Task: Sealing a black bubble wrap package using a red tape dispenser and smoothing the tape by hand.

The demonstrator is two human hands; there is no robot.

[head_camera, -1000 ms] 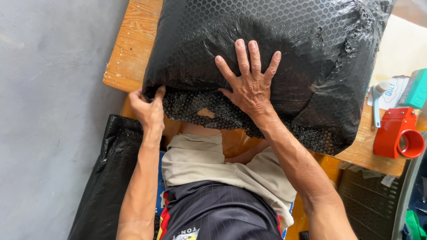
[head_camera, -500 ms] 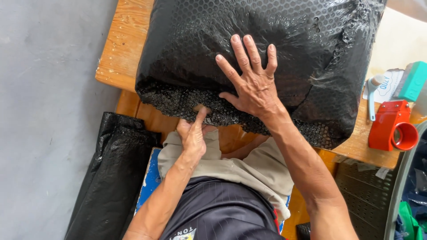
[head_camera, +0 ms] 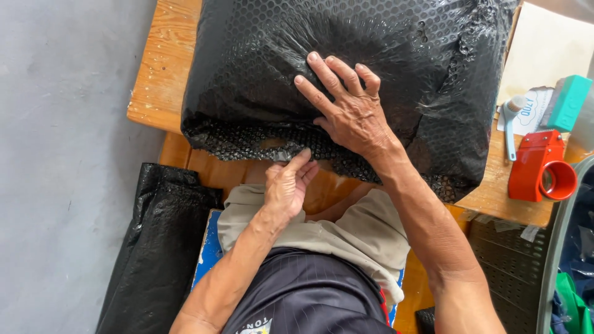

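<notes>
Since the earlier frame, our left hand [head_camera: 288,184] had shifted from the parcel's corner inward to its near edge, at about 6 o'clock of the bundle. We noted the black bubble-wrap parcel [head_camera: 260,68] lying on the wooden table [head_camera: 162,74], long axis running roughly 9 to 3 o'clock, overhanging the near side. Left fingers pinched the loose flap [head_camera: 278,143] of wrap at that edge, just above our lap. Our right hand [head_camera: 348,112] lay flat and spread on top, pressing, grasping nothing. Flap sat at 12 o'clock from the left grip, which was nearer. Red tape dispenser [head_camera: 539,167] stood at 3 o'clock, apart.
</notes>
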